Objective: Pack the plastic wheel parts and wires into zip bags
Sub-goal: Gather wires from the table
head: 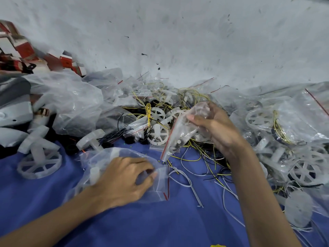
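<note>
Wheels (157, 133) and wires (189, 92) mostly loose at twelve o'clock, packed bags (293, 118) at three; right hand (219, 129) gripping a part-filled bag (179, 135), left hand (122, 177) pinching a second bag (110, 154).

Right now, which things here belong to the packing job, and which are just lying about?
Part of the job: raised zip bag gripped by the right hand; lower zip bag pinched by the left hand; loose wheel parts; tangled wires.
Just lying about: red-and-white boxes; big crumpled plastic bag; blue cloth.
</note>
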Demonstrator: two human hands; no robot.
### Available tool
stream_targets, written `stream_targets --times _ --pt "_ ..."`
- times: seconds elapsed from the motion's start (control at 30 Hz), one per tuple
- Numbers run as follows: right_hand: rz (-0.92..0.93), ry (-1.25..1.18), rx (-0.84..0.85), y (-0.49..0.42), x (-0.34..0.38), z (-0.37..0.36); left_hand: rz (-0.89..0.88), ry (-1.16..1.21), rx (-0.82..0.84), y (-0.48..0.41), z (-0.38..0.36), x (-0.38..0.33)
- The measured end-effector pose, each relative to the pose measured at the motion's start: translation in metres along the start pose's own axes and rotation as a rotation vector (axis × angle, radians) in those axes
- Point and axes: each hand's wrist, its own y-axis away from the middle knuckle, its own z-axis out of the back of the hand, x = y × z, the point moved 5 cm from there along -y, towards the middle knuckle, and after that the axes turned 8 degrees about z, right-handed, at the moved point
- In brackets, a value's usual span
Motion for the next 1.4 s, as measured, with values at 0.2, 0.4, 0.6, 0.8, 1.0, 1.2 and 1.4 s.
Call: stream_targets --times 0.2,0.4,0.6,0.8,1.0,1.2,1.4 --pt "0.016 0.025 -0.027 0.004 0.018 -0.015 0.138 0.207 -0.027 0.000 0.002 0.002" --pt "-0.244 -0.083 -0.087 0.011 0.002 -0.057 0.300 0.705 -0.099 -0.003 -0.003 0.001" --pt "-0.295 0.128 0.159 0.014 -0.006 -0.056 0.441 1.154 -0.088 -0.008 -0.009 0.016" --pt "-0.356 0.352 0.455 0.022 -0.025 -0.055 0.433 1.183 -0.003 -0.009 -0.015 0.020" --pt "-0.341 0.229 0.411 0.020 -0.036 -0.049 0.547 1.269 0.022 -0.011 -0.020 0.024" --pt "-0.265 0.148 0.296 0.015 -0.035 -0.051 0.635 1.376 0.003 -0.013 -0.014 0.026" --pt "-0.370 0.192 0.365 0.022 -0.041 -0.058 0.672 1.229 -0.034 -0.013 -0.012 0.033"
